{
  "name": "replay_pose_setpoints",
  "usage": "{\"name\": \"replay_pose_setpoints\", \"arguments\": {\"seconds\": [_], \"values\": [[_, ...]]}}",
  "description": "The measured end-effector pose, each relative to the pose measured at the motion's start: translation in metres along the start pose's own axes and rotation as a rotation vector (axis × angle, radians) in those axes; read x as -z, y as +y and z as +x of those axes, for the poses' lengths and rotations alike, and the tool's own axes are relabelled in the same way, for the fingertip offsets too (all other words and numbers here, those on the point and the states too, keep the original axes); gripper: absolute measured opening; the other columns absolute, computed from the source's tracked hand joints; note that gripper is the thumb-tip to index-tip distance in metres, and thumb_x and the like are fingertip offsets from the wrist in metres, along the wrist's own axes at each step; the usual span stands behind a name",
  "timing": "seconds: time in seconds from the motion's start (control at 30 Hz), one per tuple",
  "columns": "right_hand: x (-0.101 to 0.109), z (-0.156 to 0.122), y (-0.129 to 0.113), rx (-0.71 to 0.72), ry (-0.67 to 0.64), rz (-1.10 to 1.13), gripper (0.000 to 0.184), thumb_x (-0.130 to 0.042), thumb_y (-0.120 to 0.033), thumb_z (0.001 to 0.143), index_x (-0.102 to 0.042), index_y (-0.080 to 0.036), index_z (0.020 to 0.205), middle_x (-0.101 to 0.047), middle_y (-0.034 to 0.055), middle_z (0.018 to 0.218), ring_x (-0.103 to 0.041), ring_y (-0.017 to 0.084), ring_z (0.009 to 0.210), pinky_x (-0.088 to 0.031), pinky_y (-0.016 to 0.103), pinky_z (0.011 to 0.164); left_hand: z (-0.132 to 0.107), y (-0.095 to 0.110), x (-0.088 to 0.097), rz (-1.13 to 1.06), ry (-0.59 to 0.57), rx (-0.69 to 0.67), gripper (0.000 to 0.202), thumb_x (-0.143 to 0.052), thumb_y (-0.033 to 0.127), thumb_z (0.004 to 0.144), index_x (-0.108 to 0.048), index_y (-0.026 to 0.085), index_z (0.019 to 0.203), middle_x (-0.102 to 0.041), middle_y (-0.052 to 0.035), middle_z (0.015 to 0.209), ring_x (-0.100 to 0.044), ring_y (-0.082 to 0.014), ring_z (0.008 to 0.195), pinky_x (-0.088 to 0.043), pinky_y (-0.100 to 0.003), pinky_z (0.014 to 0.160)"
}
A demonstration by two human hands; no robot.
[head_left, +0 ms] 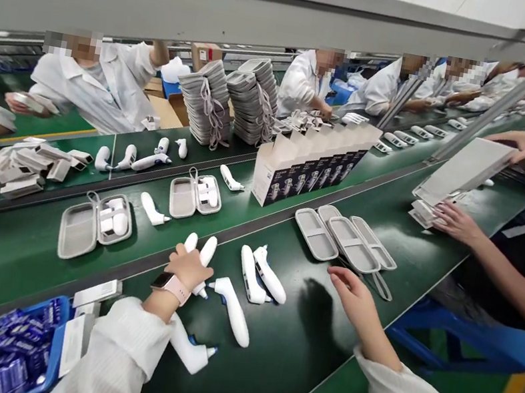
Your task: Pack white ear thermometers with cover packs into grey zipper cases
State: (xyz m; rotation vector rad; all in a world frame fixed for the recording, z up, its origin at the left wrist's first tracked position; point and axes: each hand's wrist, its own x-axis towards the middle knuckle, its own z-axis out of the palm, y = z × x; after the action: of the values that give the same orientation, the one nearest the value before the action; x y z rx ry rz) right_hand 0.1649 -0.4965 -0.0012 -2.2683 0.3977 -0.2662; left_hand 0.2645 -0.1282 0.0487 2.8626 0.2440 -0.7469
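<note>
White plastic ear thermometers [206, 252] lie beneath the left hand [186, 269], its fingers hidden so any clamp cannot be told, while the empty right hand [353, 300], fingers slightly apart, hovers with open grey zippered cases [354, 245] just beyond its fingertips.

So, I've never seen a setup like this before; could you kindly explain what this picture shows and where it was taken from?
This picture comes from a camera worn on a person's head, looking down at their two bare hands over a green conveyor belt. The left hand, with a pink-strapped watch, lies over white handheld thermometers; whether it grips one is hidden. The right hand is open, holding nothing, near another thermometer and open grey zip cases. A blue tray of small packets sits at lower left. Further along, a co-worker's hands hold a flat white box.
</note>
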Motion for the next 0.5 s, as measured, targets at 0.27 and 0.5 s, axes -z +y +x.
{"name": "replay_pose_setpoints", "arguments": {"seconds": [0.27, 0.5], "values": [[-0.035, 0.036, -0.002, 0.193, 0.116, -0.154, 0.02, -0.066, -0.031, 0.076, -0.069, -0.022, 0.094, -0.067, 0.0141, 0.122, -0.051, 0.037, 0.123, -0.029, 0.057, 0.107, -0.026, -0.004, -0.016, 0.107, 0.035, 0.044, 0.052, -0.056, 0.051, 0.089, -0.061, 0.013, 0.125, -0.026, -0.0248, 0.158, -0.056, -0.0437, 0.121, -0.048, -0.048, 0.091], [-0.023, 0.073, -0.003, 0.162, 0.389, 0.123, 0.032, -0.049, -0.05, 0.087, -0.056, -0.021, 0.079, -0.061, 0.0057, 0.076, -0.059, 0.023, 0.076, -0.049, 0.042, 0.078, -0.056, -0.009, -0.002, 0.079, 0.102, -0.021, 0.055, -0.05, 0.053, 0.094, -0.055, 0.018, 0.136, -0.008, -0.0162, 0.167, -0.022, -0.0488, 0.147, -0.046, -0.055, 0.1]]}}
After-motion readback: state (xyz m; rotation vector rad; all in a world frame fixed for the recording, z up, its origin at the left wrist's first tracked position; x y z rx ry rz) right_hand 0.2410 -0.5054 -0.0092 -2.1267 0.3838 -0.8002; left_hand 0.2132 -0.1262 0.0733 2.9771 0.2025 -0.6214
